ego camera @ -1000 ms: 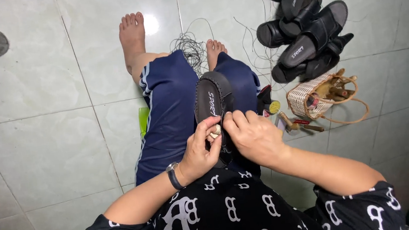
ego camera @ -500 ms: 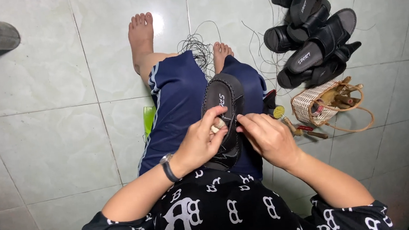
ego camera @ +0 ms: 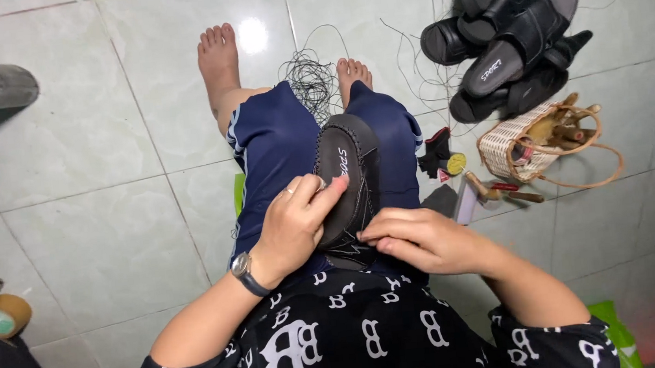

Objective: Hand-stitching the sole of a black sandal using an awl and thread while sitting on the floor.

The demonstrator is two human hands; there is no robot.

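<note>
Our left hand (ego camera: pixel 295 222) has its grip clamped on the black shoe (ego camera: pixel 347 178) lying along our lap, fingers pressed to its sole. Our right hand (ego camera: pixel 419 239) is pinched shut at the shoe's near end, seemingly on thread, though we cannot make that out. We judge this a hand-stitching step; the next pull calls for a firm hold. Beyond our knees lies a tangle of thread (ego camera: pixel 310 79), further right a woven basket (ego camera: pixel 525 143) and a pile of black sandals (ego camera: pixel 503 26).
</note>
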